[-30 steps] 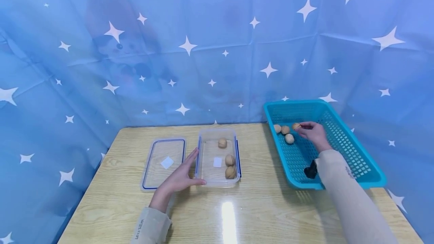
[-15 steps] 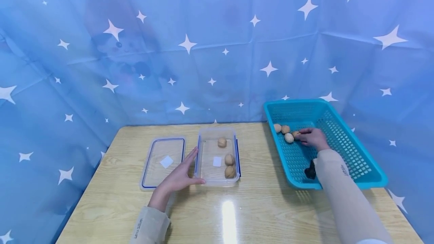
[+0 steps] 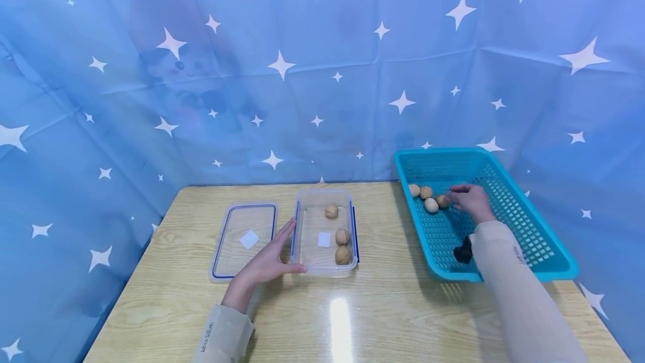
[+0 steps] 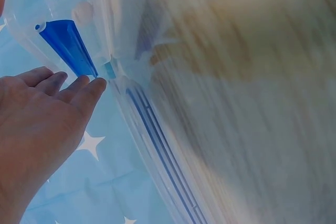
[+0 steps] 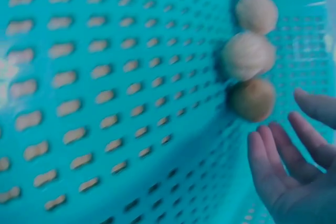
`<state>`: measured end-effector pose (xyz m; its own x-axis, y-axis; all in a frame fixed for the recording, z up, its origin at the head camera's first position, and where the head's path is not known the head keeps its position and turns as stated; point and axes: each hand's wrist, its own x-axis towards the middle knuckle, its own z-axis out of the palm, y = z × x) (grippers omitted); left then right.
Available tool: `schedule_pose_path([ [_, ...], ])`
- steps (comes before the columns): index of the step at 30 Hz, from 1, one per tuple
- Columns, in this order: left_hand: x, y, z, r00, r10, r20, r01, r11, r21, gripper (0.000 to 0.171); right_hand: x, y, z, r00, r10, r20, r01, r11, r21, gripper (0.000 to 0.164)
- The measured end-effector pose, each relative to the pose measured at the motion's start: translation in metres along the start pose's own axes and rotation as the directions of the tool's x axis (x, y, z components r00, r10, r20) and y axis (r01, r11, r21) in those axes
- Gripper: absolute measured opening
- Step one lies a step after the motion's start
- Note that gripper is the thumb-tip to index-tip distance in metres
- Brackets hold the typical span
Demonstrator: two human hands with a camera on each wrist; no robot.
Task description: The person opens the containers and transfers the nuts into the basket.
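Note:
My left hand [image 3: 269,262] rests against the left side of a clear plastic food container [image 3: 309,269], its thumb at the near left corner. In the left wrist view the fingers [image 4: 89,95] lie straight beside a blue clip [image 4: 68,43]. Three walnuts [image 3: 342,255] sit along the container's right half, around a small white label [image 3: 324,240]. Inside the turquoise basket [image 3: 428,240], my right hand [image 3: 471,201] hovers just right of a walnut [image 3: 443,201], fingers spread and holding nothing. Several walnuts [image 5: 254,99] cluster at the basket's left side.
Left of the container lies its clear lid [image 3: 234,262] with a blue seal and a white label. A black device [image 3: 462,252] is on the right wrist. The wooden table [image 3: 393,318] meets a blue star-patterned curtain [image 3: 347,144] at the back.
My right hand has lowered a walnut beside the others in the basket, let it go and drawn slightly right. The left hand stays at the container.

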<state>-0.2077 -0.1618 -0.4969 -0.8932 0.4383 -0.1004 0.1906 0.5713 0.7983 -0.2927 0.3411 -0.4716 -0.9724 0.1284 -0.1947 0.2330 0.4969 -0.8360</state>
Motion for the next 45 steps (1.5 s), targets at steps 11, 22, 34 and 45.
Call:
schedule_pose_path([
  [11,-0.002,0.001,-0.001,1.0,-0.001,-0.011,0.0,1.0,-0.013,0.112,-0.03,-0.067,0.009,0.976,-0.184,-0.118,0.187,0.982,0.016,0.061],
  [22,-0.002,0.002,-0.001,1.0,-0.001,0.001,0.001,1.0,-0.021,0.112,-0.081,-0.137,0.045,0.908,-0.417,-0.052,0.418,0.908,0.013,0.05],
  [34,-0.002,-0.001,0.0,1.0,0.0,0.002,0.0,1.0,-0.023,0.112,-0.098,-0.146,0.13,0.86,-0.465,0.212,0.456,0.885,0.093,0.038],
  [45,-0.001,-0.003,-0.001,1.0,-0.007,-0.011,0.007,1.0,-0.007,0.112,-0.089,-0.131,0.189,0.883,-0.369,0.29,0.334,0.928,0.165,0.047],
])
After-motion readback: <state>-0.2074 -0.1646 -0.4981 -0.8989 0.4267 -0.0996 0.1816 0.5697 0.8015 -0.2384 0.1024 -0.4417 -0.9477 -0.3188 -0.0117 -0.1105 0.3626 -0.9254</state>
